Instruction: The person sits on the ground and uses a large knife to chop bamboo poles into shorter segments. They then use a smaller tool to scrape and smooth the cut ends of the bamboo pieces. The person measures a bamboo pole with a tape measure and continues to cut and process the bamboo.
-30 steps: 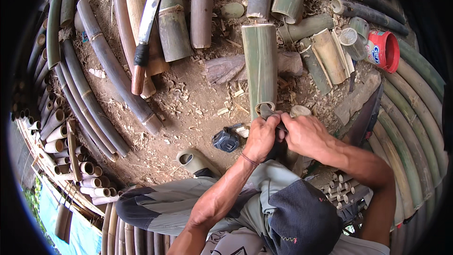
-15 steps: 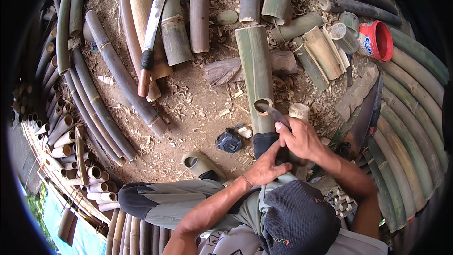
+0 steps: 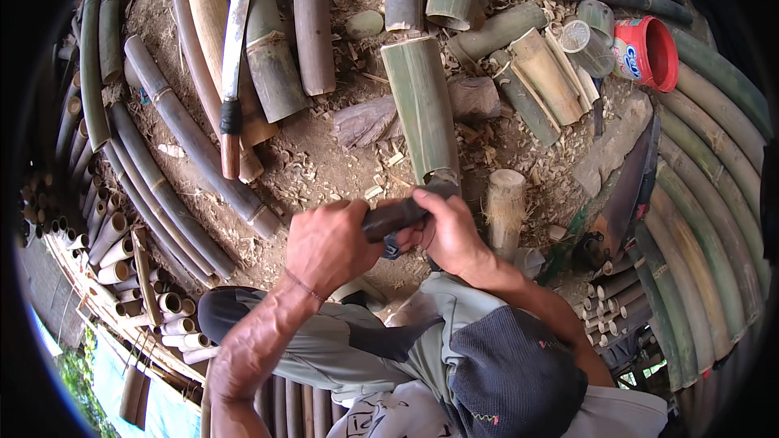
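Observation:
A dark, thick-handled tool (image 3: 388,221) lies crosswise between my hands in front of me; its working end is hard to make out. My left hand (image 3: 329,243) is closed round its left end. Toward the other end, my right hand (image 3: 456,235) grips the tool with the thumb on top. Just beyond is a split-edged green bamboo section (image 3: 418,105), its near end partly hidden by the tool and my right hand. A cut opening (image 3: 441,176) shows at that end. Behind my hands, a dark tape measure (image 3: 391,248) is mostly covered.
A short pale wooden cylinder (image 3: 506,203) stands right of my hands. A machete (image 3: 234,73) rests on bamboo at the upper left. A wooden log (image 3: 365,123) lies under the bamboo section. At the upper right is a red tub (image 3: 661,53). Bamboo poles (image 3: 698,219) line both sides.
My left hand has moved up and left onto the tool. The tool has swung from pointing into the bamboo's opening to lying crosswise, and my right hand has shifted left. The view has shifted slightly.

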The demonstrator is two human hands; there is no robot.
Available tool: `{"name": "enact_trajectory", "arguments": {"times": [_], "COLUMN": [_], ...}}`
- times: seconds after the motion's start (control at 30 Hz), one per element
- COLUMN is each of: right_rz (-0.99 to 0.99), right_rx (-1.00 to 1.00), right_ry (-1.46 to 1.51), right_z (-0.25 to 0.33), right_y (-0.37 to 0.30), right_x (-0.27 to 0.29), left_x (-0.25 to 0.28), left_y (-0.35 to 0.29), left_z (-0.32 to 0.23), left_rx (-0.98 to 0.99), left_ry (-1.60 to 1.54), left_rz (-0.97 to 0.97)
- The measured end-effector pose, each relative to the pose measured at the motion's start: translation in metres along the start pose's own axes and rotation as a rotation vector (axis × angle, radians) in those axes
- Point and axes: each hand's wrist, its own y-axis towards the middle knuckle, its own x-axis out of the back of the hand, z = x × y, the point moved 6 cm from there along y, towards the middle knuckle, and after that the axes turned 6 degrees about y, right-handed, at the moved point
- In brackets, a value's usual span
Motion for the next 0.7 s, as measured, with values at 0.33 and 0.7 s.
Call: {"name": "enact_trajectory", "arguments": {"times": [0.33,0.7], "right_rz": [0.004,0.062], "right_rx": [-0.126,-0.107], "right_ry": [-0.529,0.583], "right_z": [-0.016,0.014], "right_y": [0.000,-0.014], "right_x": [-0.001,0.016], "left_x": [-0.093,0.052], "left_y": [-0.052,0.047], "left_z": [0.017,-0.108], "left_rx": [0.318,-0.331], "left_ry": [-0.537,0.481], "left_rz": [0.136,0.224]}}
